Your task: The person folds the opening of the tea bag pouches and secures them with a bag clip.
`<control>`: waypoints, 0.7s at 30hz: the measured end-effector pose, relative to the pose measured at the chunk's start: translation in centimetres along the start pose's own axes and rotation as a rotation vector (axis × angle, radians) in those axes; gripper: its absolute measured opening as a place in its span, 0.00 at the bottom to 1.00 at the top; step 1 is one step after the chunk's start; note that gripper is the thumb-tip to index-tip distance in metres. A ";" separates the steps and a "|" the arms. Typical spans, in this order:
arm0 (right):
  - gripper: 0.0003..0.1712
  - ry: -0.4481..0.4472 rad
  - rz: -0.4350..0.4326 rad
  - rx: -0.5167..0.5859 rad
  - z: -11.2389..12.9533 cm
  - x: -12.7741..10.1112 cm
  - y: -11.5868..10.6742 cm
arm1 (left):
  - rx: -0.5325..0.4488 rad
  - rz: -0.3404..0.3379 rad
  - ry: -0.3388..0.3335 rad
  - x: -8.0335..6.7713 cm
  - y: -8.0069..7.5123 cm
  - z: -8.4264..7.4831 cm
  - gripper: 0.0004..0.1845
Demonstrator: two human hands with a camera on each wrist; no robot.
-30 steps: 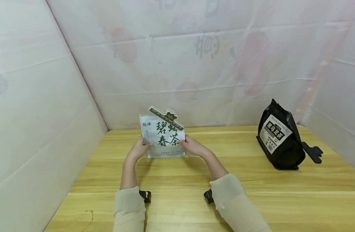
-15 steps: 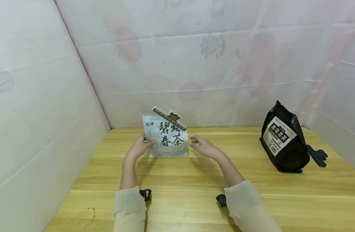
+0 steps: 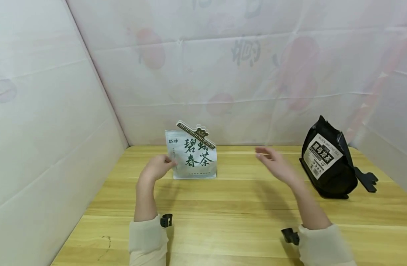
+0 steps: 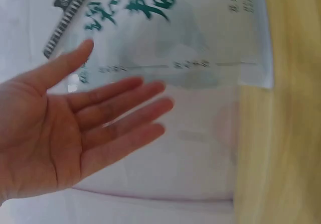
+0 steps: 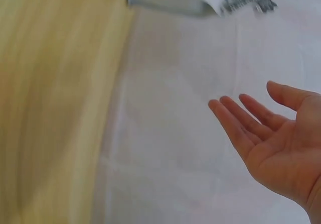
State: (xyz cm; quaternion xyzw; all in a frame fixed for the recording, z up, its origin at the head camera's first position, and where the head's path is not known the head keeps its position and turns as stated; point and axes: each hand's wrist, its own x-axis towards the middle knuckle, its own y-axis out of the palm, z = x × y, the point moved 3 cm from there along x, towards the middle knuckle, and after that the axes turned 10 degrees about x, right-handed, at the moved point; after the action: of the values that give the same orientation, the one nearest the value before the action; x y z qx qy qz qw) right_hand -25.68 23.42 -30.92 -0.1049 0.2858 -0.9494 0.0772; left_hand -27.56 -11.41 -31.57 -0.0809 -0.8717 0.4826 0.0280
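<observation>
A: What's the setting?

B: A pale wooden table point(image 3: 223, 207) boxed in by white sheeting point(image 3: 57, 92) with faint prints.

A: Where's the white tea pouch?

B: The white tea pouch point(image 3: 191, 155) stands upright near the back wall, left of centre.

A: And the left hand?

B: The left hand point(image 3: 158, 167) sits just beside the pouch's left edge. From the wrist view its fingers point(image 4: 125, 108) are straight and spread, gripping nothing; whether they touch the pouch I cannot tell.

A: The right hand?

B: The right hand point(image 3: 273, 162) hovers in the air between the pouch and a black tea bag point(image 3: 326, 162), fingers loosely extended, palm bare, apart from both.
</observation>
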 end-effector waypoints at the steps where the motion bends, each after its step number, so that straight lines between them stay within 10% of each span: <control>1: 0.33 -0.003 -0.034 -0.019 0.2 -0.5 -0.9 | 0.008 0.019 0.033 -0.2 0.1 -0.4 0.19; 11: 0.27 0.112 -0.521 -0.189 0.2 -5.0 -8.9 | -0.058 0.048 0.289 -0.3 2.1 -6.4 0.21; 21: 0.42 0.276 -0.493 -0.236 -2.9 -6.2 -12.9 | -0.139 0.144 0.375 0.9 7.2 -11.2 0.20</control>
State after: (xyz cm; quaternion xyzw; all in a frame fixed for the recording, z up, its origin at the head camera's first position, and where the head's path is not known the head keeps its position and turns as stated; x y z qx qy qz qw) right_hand -21.51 36.89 -27.04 -0.0491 0.3676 -0.9051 -0.2080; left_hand -26.21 1.88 -31.72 -0.2330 -0.8743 0.3987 0.1497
